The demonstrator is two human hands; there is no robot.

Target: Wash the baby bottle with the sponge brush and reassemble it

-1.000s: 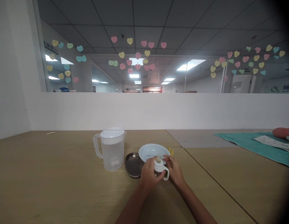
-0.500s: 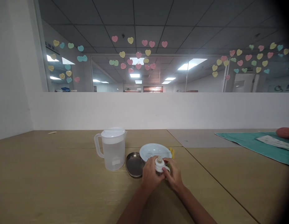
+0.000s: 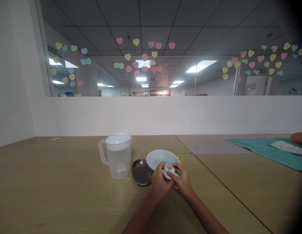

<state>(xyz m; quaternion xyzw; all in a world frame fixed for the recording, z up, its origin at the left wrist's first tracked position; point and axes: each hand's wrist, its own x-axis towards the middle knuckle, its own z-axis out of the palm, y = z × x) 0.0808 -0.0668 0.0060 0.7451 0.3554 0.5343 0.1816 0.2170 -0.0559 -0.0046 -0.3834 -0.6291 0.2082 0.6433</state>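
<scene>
Between my two hands is what looks like a baby bottle [image 3: 166, 173], with a white collar and a clear, pale teat on top. My left hand [image 3: 160, 179] is closed round its left side. My right hand [image 3: 183, 182] grips the right side, the thumb lying across the collar. A white handle shows partly by the right fingers. Most of the lower body is hidden by my hands. Just behind stands a white bowl [image 3: 153, 156], and a dark metal tray [image 3: 141, 174] lies left of my left hand.
A translucent lidded pitcher [image 3: 119, 161] stands to the left on the wooden table [image 3: 68, 195]. Something yellow [image 3: 181, 159] pokes out right of the bowl. A teal cloth [image 3: 253, 146] with a pinkish-red object [image 3: 298, 137] lies far right. A white wall [image 3: 141, 115] rises behind.
The bottle top has tilted and shifted slightly right. My right thumb has moved up onto the collar, and the handle has turned lower and further out of sight.
</scene>
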